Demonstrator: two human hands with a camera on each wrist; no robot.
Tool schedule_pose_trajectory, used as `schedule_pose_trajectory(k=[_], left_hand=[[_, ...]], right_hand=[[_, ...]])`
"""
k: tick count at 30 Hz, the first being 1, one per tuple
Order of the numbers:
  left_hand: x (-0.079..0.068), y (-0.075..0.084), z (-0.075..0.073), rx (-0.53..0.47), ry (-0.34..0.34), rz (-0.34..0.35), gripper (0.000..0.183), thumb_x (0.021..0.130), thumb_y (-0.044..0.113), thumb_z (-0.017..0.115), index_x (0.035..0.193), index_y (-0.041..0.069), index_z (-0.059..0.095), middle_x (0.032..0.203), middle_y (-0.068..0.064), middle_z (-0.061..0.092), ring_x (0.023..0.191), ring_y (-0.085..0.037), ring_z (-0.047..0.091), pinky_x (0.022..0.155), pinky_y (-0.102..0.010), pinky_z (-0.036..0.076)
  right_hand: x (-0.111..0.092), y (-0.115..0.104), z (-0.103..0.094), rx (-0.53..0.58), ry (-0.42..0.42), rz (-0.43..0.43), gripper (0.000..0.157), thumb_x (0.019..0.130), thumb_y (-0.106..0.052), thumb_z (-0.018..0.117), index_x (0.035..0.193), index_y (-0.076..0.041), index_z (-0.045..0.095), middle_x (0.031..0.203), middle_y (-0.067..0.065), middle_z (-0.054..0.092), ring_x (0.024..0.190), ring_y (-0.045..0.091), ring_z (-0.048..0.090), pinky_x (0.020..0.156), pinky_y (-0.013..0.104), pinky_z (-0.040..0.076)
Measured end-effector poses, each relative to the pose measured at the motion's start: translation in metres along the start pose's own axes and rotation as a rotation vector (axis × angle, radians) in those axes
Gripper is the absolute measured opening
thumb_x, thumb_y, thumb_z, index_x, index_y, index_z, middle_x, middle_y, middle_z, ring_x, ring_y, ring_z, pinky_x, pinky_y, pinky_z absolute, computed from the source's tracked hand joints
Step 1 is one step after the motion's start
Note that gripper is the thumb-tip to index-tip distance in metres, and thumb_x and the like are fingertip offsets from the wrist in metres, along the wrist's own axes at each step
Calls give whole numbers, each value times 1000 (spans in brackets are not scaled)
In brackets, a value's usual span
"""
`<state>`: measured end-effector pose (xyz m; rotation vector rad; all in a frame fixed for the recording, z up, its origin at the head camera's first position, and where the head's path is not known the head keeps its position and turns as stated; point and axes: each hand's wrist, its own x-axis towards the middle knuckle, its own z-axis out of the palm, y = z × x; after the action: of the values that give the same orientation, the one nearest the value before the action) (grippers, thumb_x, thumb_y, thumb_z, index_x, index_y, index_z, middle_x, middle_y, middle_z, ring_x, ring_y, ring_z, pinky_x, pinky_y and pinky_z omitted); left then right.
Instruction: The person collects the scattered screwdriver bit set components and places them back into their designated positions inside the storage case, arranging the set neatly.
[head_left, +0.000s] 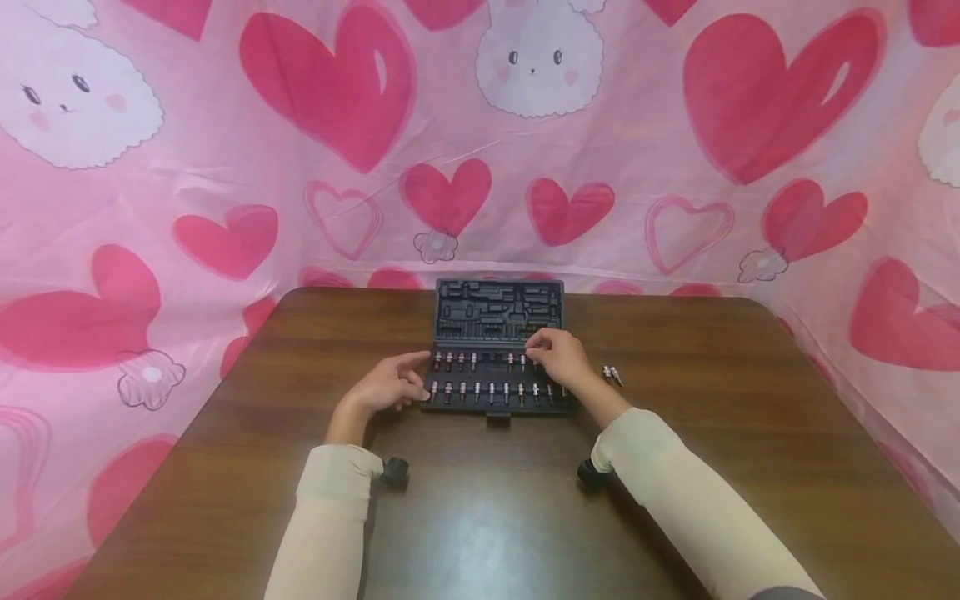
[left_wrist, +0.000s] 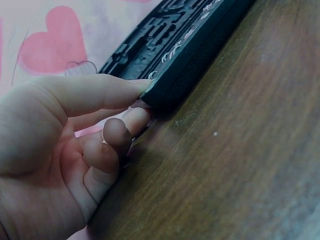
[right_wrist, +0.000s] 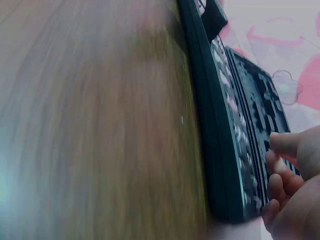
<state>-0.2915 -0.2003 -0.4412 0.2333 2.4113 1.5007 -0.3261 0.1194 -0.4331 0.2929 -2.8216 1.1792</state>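
Note:
In the head view a black plastic case (head_left: pixel 498 410) lies open on the table, with two rows of silver bit sockets (head_left: pixel 492 392) in it. My left hand (head_left: pixel 384 385) holds the case by its left edge. The left wrist view shows the thumb (left_wrist: pixel 112 95) on the corner of the rim, with other fingers curled beside it. Over the right part of the back row, my right hand (head_left: pixel 558 357) pinches a bit socket (head_left: pixel 522 362) with thumb and fingertips; the fingers partly cover it. Two loose bit sockets (head_left: pixel 612 375) lie right of the case.
The case's lid (head_left: pixel 498 310) stands up at the back, its inside moulded with recesses. Beneath everything is a brown wooden table (head_left: pixel 480 517). A pink cloth (head_left: pixel 480 225) with hearts and rabbits hangs behind the table. Black devices (head_left: pixel 395 472) sit at both wrists.

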Motion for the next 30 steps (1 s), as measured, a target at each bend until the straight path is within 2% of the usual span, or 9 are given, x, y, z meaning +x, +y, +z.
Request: schedule_pose_trajectory(k=[7, 19, 25, 30], left_hand=[[0, -1, 0, 13, 2, 0, 71, 81, 4, 72, 145, 8, 44, 80, -10, 63, 56, -21, 51, 52, -33, 45], [0, 1, 2, 7, 2, 10, 71, 81, 3, 72, 145, 7, 44, 79, -10, 63, 56, -20, 51, 52, -32, 44], [1, 1, 2, 7, 1, 14, 71, 80, 3, 72, 145, 7, 43, 78, -9, 62, 56, -20, 51, 52, -32, 44], [-1, 1, 2, 2, 7, 8, 72, 80, 2, 72, 146, 6, 43, 78, -9, 61, 55, -20, 50, 51, -32, 44]], right_hand=[[-7, 20, -15, 5, -25, -71, 7, 89, -15, 70, 93, -9, 71, 73, 3, 58, 70, 21, 52, 64, 35, 41], [-22, 37, -37, 1, -69, -95, 6, 89, -14, 71, 93, -10, 71, 70, 2, 56, 67, 21, 50, 61, 34, 40], [-29, 51, -50, -24, -42, -111, 6, 88, -14, 71, 92, -9, 70, 71, 1, 58, 66, 20, 52, 60, 34, 42], [-30, 60, -59, -26, -55, -94, 8, 89, -15, 71, 96, -9, 70, 75, 2, 60, 69, 21, 53, 63, 34, 43]])
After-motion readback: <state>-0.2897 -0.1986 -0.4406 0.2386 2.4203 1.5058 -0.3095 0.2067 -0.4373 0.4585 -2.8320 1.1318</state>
